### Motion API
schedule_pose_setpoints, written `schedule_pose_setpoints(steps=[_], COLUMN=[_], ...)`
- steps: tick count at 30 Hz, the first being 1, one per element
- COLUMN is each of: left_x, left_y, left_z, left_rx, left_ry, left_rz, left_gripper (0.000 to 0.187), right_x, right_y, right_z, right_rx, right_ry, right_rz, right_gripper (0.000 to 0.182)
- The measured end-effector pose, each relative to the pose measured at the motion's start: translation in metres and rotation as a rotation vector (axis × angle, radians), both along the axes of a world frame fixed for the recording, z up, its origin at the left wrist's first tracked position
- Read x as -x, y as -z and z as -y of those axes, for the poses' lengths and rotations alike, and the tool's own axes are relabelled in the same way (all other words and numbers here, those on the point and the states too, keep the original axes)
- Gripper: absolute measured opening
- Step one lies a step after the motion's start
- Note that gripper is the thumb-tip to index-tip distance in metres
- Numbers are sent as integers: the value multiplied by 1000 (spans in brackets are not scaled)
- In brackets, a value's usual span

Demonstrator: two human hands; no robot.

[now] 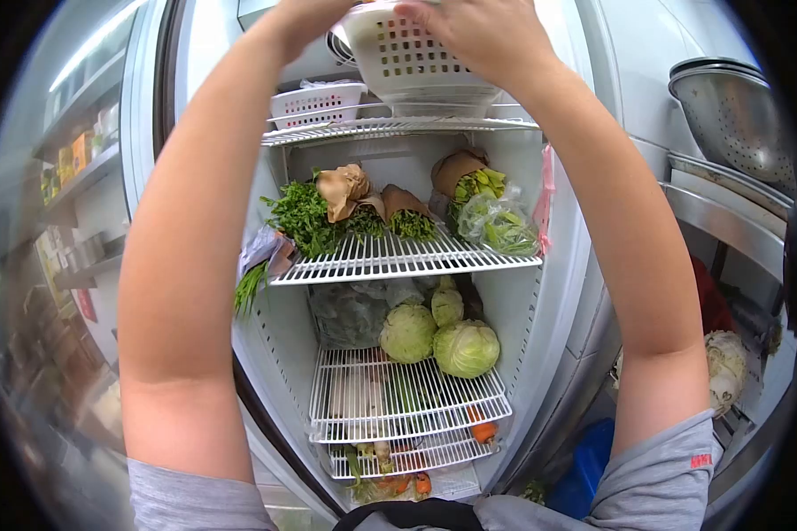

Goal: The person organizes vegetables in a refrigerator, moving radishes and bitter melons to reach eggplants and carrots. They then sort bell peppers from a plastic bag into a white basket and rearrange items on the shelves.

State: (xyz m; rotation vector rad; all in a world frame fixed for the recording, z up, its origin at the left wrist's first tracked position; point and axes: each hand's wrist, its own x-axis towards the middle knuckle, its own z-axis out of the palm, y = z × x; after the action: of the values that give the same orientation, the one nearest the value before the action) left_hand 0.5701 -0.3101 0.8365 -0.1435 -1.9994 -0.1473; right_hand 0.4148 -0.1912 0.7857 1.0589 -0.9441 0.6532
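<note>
A white plastic basket (412, 66) with square holes is at the top shelf of an upright fridge. My right hand (483, 35) grips its rim from the right, thumb over the edge. On the other side, my left hand (314, 16) is at the basket's upper left rim, its fingers largely cut off by the top of the view. The basket's contents are mostly hidden by its wall. Beside it, a smaller white basket (319, 104) with something in clear plastic stands on the same wire shelf (363, 131).
Leafy greens (303, 217) and paper-wrapped bunches (407, 212) lie on the shelf below, with bagged greens (498, 223) at right. Cabbages (467, 348) sit lower, carrots (483, 431) near the bottom. A metal colander (739, 124) stands on a rack at right.
</note>
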Motion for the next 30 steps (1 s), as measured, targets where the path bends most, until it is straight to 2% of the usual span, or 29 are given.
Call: schedule_pose_setpoints(steps=[4,6,8,10,11,13,15,16,19,21,22,23,25,26,27,29,30], left_x=[-15,-9,2,23,31,40,52,44,47,47,44,42,38,36,33,25,20], left_y=[-12,-20,-4,6,6,1,-20,-4,-12,-17,-15,-15,-5,4,7,7,8], left_z=[74,119,122,147,155,163,183,141,169,181,180,178,170,165,157,131,117], left_rx=[-104,-96,43,207,222,61,250,102,166,178,197,199,255,285,281,413,443], left_ry=[11,-267,-759,-1075,-1132,-1173,-1429,-1293,-1172,-1007,-958,-958,-887,-917,-914,-1080,-1074], left_rz=[-152,-23,259,484,586,642,999,797,775,606,563,561,399,233,238,-43,-144], left_gripper=[59,38,45,49,57,67,73,73,59,49,45,45,44,45,45,58,59], right_x=[3,4,4,4,5,9,12,14,21,18,19,21,25,24,22,23,28], right_y=[4,2,1,4,6,6,5,1,5,1,-1,-3,-2,-2,-3,-2,-3], right_z=[6,7,9,5,3,-2,-4,-4,-5,-12,-9,-10,-14,-18,-22,-26,-26], right_rx=[20,38,58,58,52,58,50,22,52,-52,-9,-6,24,21,-18,-61,-51], right_ry=[77,113,138,128,121,90,54,26,3,13,-4,-3,5,9,19,27,23], right_rz=[-28,0,-6,-3,-4,-25,-37,-27,-83,-78,-97,-97,-148,-145,-67,7,-25], right_gripper=[37,38,37,36,35,33,32,32,31,31,30,30,31,31,31,32,32])
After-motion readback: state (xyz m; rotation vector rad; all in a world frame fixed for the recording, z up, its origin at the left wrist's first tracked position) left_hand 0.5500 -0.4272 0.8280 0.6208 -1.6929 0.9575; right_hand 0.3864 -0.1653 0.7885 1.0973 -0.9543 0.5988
